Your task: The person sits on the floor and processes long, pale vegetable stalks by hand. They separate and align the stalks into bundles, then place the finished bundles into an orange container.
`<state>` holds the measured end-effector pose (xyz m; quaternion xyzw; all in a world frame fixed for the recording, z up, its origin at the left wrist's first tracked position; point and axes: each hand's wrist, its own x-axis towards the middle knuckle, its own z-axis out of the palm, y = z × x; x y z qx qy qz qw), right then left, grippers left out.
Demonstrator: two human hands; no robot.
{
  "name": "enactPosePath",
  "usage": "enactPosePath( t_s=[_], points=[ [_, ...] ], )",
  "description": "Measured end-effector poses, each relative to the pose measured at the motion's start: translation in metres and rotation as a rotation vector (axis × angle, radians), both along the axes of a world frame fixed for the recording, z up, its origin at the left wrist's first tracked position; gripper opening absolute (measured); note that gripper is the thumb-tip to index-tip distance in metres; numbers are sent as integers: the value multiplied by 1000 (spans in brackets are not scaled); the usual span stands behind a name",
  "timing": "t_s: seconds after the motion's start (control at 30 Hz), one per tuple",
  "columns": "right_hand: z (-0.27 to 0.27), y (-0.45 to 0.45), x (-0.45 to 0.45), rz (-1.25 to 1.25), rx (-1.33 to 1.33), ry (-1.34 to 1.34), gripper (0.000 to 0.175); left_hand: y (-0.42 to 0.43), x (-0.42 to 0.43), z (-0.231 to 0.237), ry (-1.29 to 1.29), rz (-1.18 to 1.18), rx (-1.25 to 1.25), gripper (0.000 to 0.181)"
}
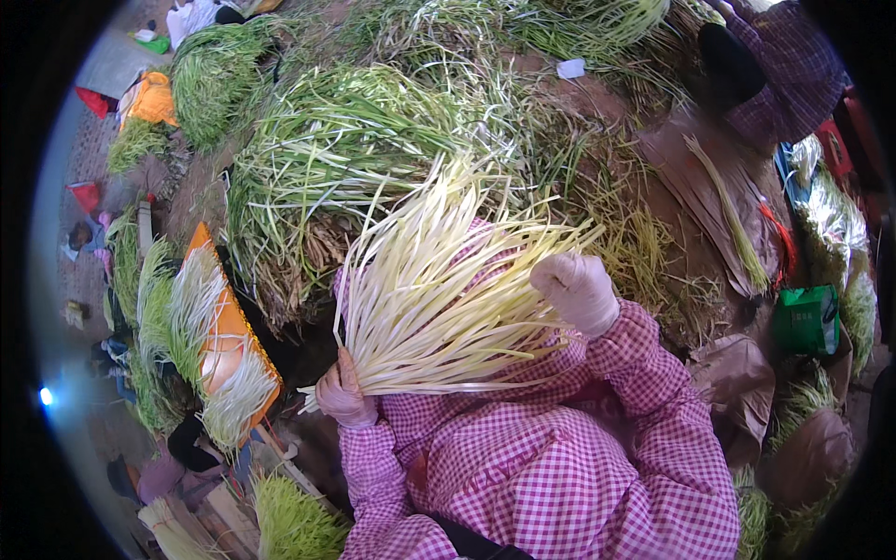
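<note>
My left hand [346,392], in a pale glove, grips a bunch of long, pale yellow-white leafy stalks [434,308], probably blanched garlic chives, by their gathered end. From there the stalks fan out up and to the right over my lap. My right hand [577,294], gloved too, is curled against the right side of the fan, near the loose tips. Whether its fingers pinch any stalk is hidden. A big heap of green and white stalks [336,147] lies on the ground just beyond the bunch, with brown, dry ends [301,266] towards me.
To the left, an orange board or tray [213,315] bears pale bunches. Lower left, a green bunch [297,518] lies beside wooden slats [227,518]. On the right are brown sheeting [700,189] with a single bunch [728,210], and a green container [805,318]. Another person [791,70] sits upper right.
</note>
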<state>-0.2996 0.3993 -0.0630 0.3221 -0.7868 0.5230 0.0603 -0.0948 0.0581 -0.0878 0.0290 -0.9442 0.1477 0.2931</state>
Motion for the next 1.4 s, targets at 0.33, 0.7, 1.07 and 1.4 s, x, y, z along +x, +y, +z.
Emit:
enactPosePath(
  t_s=[0.33,0.7,1.07,1.4],
  points=[
    [-33,147,-22,-679,-313,-394,8,-2,5,-9,0,13,143,40],
    [-16,51,26,-81,329,91,18,0,9,-8,-67,79,153,44],
    [-27,37,44,4,-69,-105,13,6,6,-9,-69,100,152,47],
    [-19,86,24,-498,-600,-677,2,7,10,-14,-127,190,200,51]
  ],
)
